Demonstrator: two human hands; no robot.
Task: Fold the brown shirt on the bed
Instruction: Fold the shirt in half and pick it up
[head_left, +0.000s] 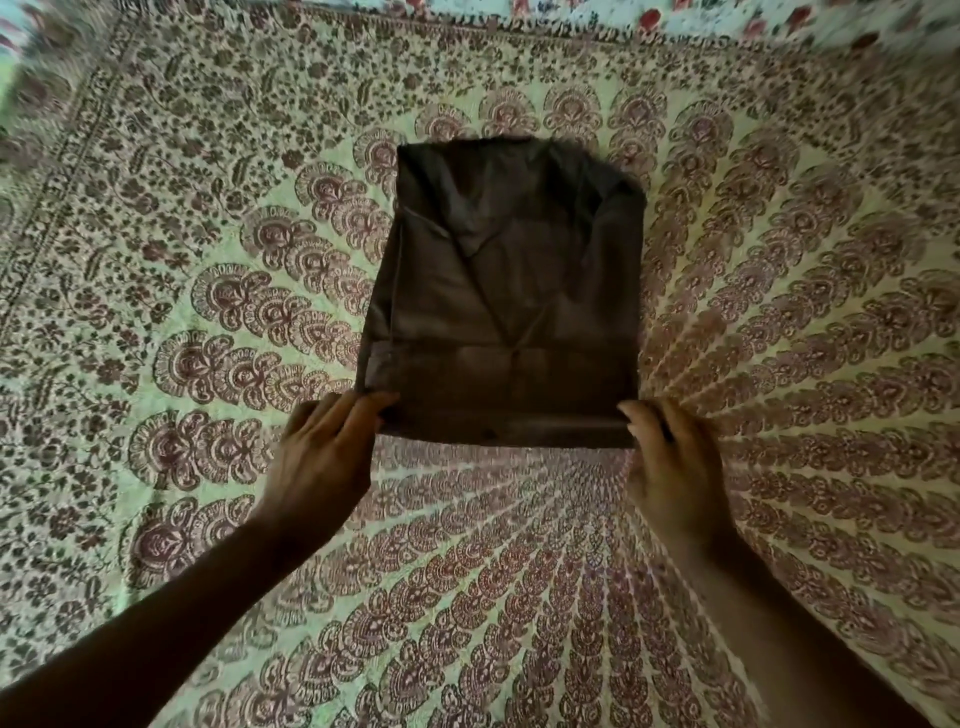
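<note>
1. Head view: brown shirt (501, 291) lies mid-bed on the patterned bedspread (779, 312), already narrowed to a rectangle, sides tucked in.
2. Left hand (324, 457) and right hand (670, 462) each pinch a near-edge corner.
3. Looks most of the way done; likely left: fold near edge up toward collar.

Both hands (327, 452) (670, 457) grip brown shirt's (504, 291) near corners.

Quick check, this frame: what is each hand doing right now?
Left hand: grip on the brown shirt, near left corner.
Right hand: grip on the shirt's near right corner.
</note>
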